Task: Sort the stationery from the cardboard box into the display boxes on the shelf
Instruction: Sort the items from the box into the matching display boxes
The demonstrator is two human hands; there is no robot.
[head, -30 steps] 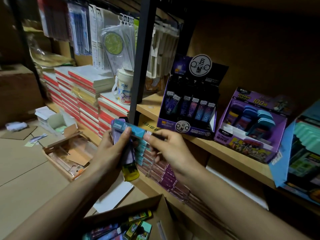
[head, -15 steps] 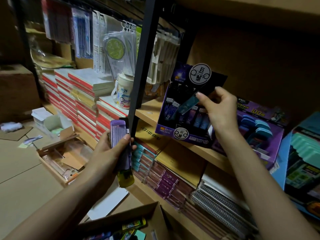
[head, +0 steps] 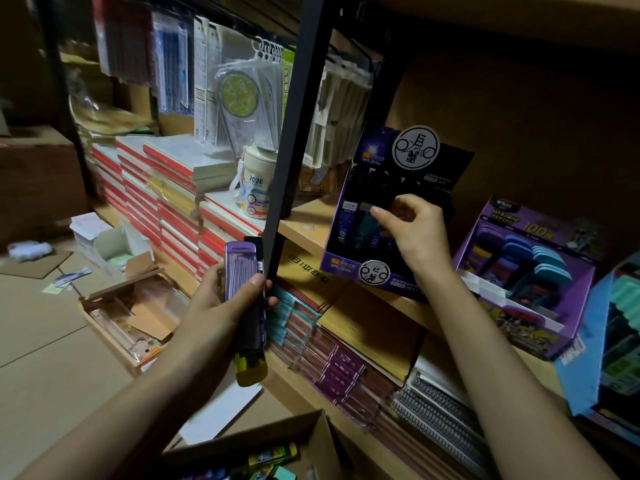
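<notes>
My left hand (head: 221,306) grips a small stack of slim lead cases (head: 242,271), a purple one on top and a yellow one (head: 250,367) at the bottom, in front of the black shelf post. My right hand (head: 412,230) reaches into the dark purple display box (head: 341,268) on the wooden shelf and pinches a teal case (head: 365,225) standing upright among the cases in it. The open cardboard box (head: 311,441) sits at the bottom edge with several colourful cases (head: 273,457) inside.
A black post (head: 294,140) stands between my hands. A second purple display box (head: 526,282) and a blue one (head: 613,348) stand to the right. Notebooks (head: 166,188), a mug (head: 254,188) and hanging packets fill the left shelf. A tray (head: 128,317) lies on the floor.
My right hand carried the teal case from my left hand's stack up to the dark purple display box and lowered it into a slot. My left hand stayed put.
</notes>
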